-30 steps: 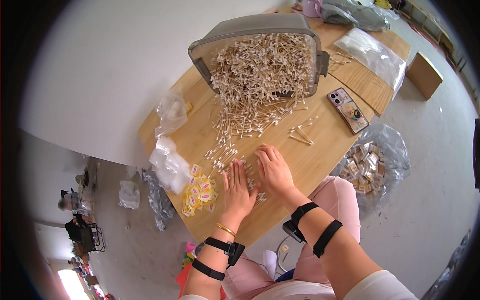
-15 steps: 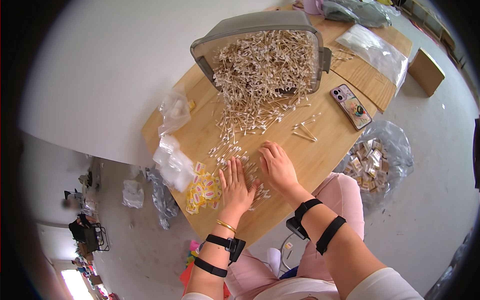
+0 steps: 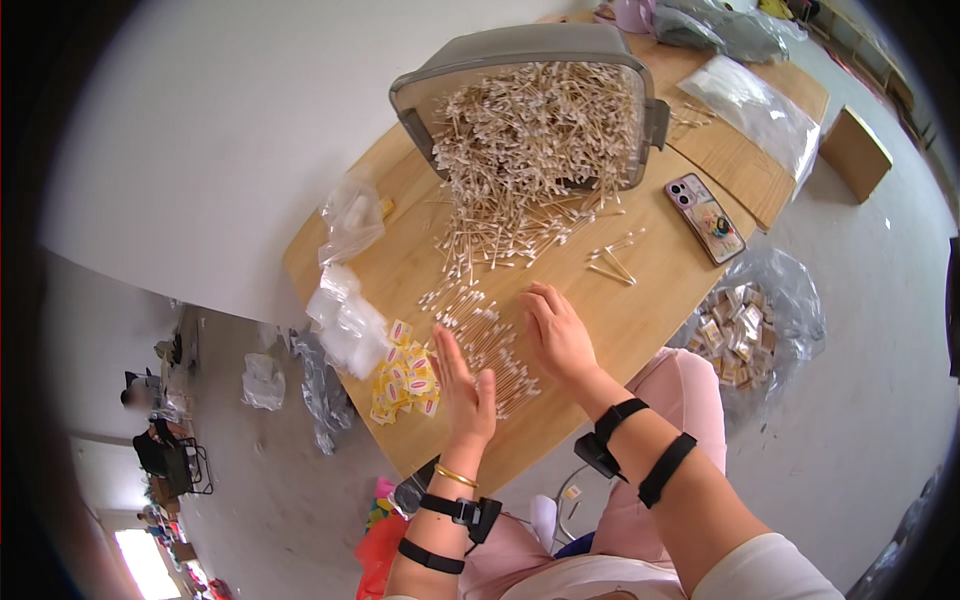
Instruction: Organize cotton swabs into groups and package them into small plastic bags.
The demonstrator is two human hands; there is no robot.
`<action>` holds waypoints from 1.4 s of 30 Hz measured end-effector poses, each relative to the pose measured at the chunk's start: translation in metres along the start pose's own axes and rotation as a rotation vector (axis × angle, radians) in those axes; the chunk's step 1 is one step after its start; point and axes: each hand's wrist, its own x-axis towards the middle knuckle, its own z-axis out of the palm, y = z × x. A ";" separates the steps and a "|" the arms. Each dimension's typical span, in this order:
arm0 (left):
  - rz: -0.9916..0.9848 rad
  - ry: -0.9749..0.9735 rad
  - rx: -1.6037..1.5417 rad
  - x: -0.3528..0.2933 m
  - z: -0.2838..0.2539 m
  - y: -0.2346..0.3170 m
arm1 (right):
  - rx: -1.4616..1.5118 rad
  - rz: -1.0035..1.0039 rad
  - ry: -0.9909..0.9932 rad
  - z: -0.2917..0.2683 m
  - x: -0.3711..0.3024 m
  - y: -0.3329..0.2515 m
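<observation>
A row of wooden-stemmed cotton swabs lies side by side on the table between my hands. My left hand is tilted on its edge along the row's left side, fingers straight and thumb apart, holding nothing. On the right of the row rests my right hand, back up, fingers loosely bent with their tips near the tabletop; nothing shows in it. Beyond both, a grey translucent plastic bin lies tipped on its side, a heap of cotton swabs spilling from its mouth. Small yellow-and-white paper labels are piled beside my left hand.
Clear plastic bags lie along the table's left edge. A phone sits at the right, near a few loose swabs. Below the right edge, a plastic sack holds small packets. A flat plastic bag lies far right.
My left hand has lifted off the swab row, turned onto its edge and shifted slightly left, uncovering more swabs. My right hand has stayed nearly in place.
</observation>
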 end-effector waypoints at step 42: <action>-0.089 -0.042 0.387 -0.029 0.041 0.023 | -0.170 0.005 -0.105 -0.013 -0.064 -0.023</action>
